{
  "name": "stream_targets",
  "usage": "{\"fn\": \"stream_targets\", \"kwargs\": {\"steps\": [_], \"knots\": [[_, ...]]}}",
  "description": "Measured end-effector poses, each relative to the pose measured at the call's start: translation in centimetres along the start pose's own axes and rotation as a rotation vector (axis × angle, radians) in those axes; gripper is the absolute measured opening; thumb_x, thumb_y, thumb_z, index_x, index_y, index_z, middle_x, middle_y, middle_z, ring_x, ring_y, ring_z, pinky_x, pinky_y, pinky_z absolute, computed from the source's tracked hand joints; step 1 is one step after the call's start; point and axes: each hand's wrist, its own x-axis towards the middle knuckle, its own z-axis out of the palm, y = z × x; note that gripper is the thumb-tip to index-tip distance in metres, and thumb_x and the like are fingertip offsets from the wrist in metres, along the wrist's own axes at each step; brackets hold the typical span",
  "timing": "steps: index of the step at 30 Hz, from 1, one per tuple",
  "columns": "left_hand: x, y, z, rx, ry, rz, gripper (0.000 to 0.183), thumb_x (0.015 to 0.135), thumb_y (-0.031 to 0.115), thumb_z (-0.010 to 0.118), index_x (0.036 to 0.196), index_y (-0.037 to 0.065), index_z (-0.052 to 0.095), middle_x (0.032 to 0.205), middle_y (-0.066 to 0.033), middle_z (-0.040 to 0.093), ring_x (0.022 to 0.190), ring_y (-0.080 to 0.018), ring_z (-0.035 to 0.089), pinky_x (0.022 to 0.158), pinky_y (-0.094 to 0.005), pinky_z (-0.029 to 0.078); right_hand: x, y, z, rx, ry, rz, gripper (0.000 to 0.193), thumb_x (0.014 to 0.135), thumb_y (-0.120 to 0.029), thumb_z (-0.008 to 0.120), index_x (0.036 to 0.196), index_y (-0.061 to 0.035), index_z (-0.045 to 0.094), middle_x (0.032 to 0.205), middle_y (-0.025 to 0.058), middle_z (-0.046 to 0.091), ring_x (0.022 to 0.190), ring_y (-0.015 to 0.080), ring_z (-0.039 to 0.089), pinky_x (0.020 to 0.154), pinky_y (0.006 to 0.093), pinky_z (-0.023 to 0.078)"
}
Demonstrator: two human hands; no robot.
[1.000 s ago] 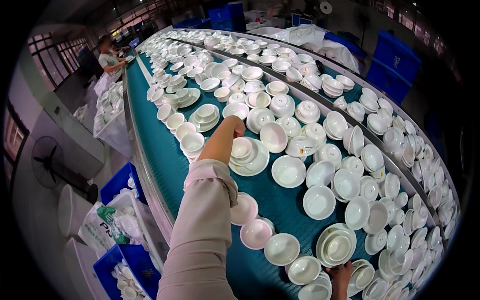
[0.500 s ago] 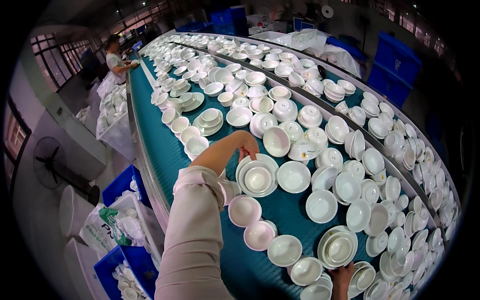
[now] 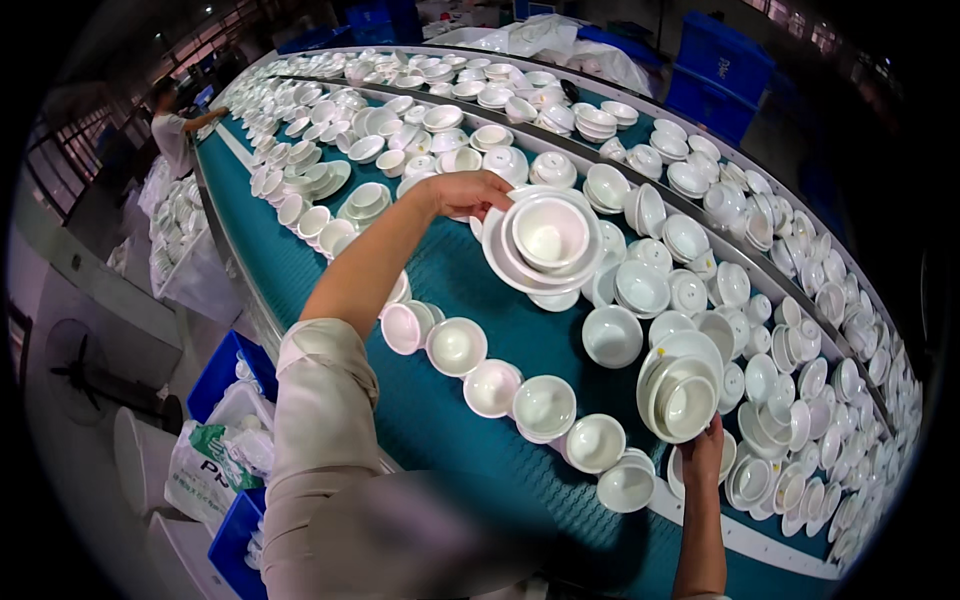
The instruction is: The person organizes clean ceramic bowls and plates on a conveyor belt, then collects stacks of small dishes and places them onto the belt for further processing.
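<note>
Over the middle of the teal belt (image 3: 415,400), well in from its left edge, a left stack (image 3: 550,243) of nested white bowls in a wider dish is tilting toward the wearer. Nearer the belt's lower right, a right stack (image 3: 688,398) of similar make is leaning beside crowded bowls (image 3: 642,287). The main risk is probably an inner bowl slipping out, since both stacks are being carried by the outer rim at a slant. A knock is also threatening: the left stack is overlapping bowls behind it, and a low swing could be catching the row of bowls (image 3: 544,405) below.

The left hand (image 3: 474,194) is clamping its dish's upper left rim, the forearm slanting up from the lower left. The right hand (image 3: 707,448) is gripping its stack's lower right rim, the forearm standing nearly upright; its fingertips are mostly hiding underneath, so their depth is uncertain.
</note>
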Motion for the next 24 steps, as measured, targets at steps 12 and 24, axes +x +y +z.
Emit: {"fn": "stream_targets", "kwargs": {"steps": [12,24], "knots": [[-8.6,-3.3,21.9,-0.281,-0.185,-0.020,0.030,0.081,0.012,0.053,0.106,-0.004,0.051,0.093,-0.0047,0.059,0.079,-0.0086,0.058,0.070,-0.0195,0.047,-12.1,-5.1,-9.4,-0.125,-0.039,-0.048,0.031,0.082,-0.007,0.048,0.112,-0.0031,0.043,0.089,0.0096,0.059,0.071,0.0162,0.061,0.055,0.0254,0.052],[-13.5,-14.6,35.9,-0.241,-0.210,-0.294,0.018,0.084,0.014,0.046,0.093,0.004,0.059,0.077,0.0009,0.057,0.065,-0.0054,0.050,0.058,-0.0195,0.040,-20.5,7.4,-17.9,-0.145,0.001,0.302,0.031,0.083,-0.007,0.048,0.112,-0.0009,0.038,0.084,0.0121,0.057,0.067,0.0190,0.061,0.057,0.0272,0.053]]}}
